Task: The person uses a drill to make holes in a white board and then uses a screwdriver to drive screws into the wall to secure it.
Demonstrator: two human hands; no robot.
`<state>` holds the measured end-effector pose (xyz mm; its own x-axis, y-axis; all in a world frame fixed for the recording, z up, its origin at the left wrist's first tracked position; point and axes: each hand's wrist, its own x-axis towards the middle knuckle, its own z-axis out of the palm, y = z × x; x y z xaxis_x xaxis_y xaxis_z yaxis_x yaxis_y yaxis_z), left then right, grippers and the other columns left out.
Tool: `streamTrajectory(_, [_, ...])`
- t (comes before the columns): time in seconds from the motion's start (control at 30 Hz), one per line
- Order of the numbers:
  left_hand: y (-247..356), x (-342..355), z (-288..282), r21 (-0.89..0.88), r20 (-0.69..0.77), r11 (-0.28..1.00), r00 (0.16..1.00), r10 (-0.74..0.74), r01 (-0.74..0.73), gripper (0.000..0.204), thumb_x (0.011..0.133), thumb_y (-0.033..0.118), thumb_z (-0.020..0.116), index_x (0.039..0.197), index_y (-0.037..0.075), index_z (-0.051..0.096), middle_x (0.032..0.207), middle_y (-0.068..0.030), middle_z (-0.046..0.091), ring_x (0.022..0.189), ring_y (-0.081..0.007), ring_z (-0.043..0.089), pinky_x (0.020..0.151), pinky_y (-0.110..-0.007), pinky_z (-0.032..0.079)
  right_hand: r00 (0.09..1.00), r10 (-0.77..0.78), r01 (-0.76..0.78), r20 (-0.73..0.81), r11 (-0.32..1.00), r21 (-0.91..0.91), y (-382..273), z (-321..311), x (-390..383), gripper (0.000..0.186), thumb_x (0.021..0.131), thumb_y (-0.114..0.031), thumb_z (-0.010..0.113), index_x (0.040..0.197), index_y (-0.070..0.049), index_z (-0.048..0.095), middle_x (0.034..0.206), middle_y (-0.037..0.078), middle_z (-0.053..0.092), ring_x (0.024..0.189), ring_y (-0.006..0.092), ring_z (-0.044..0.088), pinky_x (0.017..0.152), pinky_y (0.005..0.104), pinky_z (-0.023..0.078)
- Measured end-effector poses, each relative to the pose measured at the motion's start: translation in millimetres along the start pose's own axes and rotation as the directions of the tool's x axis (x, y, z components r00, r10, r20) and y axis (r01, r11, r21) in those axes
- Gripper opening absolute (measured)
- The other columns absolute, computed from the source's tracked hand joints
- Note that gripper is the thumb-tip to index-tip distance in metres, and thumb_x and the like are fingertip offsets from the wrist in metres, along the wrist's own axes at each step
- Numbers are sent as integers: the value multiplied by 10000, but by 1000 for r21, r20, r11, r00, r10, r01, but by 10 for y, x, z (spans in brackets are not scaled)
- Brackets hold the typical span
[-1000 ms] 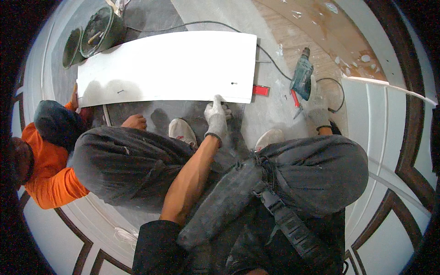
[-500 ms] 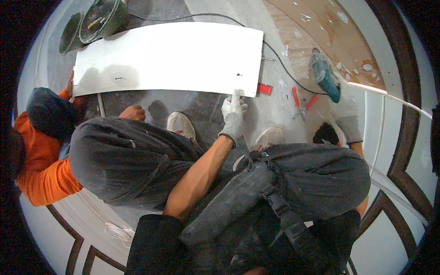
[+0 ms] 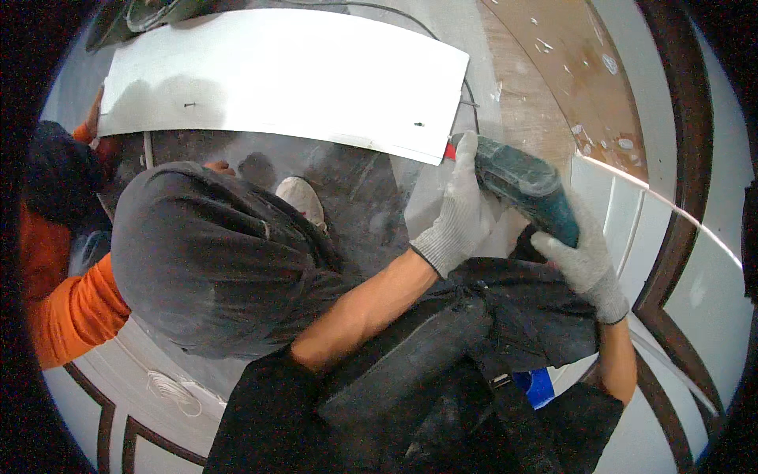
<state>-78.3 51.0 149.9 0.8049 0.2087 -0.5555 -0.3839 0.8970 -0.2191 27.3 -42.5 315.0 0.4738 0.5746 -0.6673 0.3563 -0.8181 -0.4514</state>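
A dusty teal handheld power tool [image 3: 527,180] is held up to the right of the white panel; its exact kind I cannot make out. My left hand [image 3: 462,212], in a grey-white knit glove, is closed round the tool's end nearest the panel. Gloved likewise, my right hand [image 3: 586,267] grips the tool's lower rear end, fingers partly hidden behind it. The long white panel [image 3: 308,75] lies in front of me, its right corner close to the tool, with a small screw or nail [image 3: 419,124] near that corner.
At left a co-worker in an orange sleeve [image 3: 75,312] has a hand [image 3: 93,114] at the panel's left edge. Dark buckets [image 3: 158,12] stand far left. A black cable [image 3: 410,22] runs behind the panel. Brown sheeting [image 3: 580,75] with white scraps covers the floor at far right.
My left hand has left the panel's corner and moved right onto the power tool. The tool has come nearer, between both hands. The view has shifted.
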Motion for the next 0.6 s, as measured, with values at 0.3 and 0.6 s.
streamTrajectory(0.3, [233, -42, 160, 0, -323, 1000, 946, -19, 20, 374, 1049, 449, 569, 1145, 90, 616, 1041, -58, 705, 973, -202, 700, 935, -369, 565, 998, 64, -64, -5, 997, 51, -171, 379, 292, 761, 808, -54, 766, 1500, -42, 450, 1400, 163, 609, 1299, 269, 594, 1106, 391, 461])
streamTrajectory(0.6, [354, 130, 82, 60, -373, 995, 923, 95, -79, 370, 1032, 443, 597, 1090, 77, 586, 942, -42, 620, 881, -177, 651, 808, -356, 575, 986, 165, -166, -7, 985, -54, -151, 435, 543, 614, 804, -92, 799, 1371, -10, 581, 1256, 175, 703, 1202, 295, 661, 1064, 391, 490])
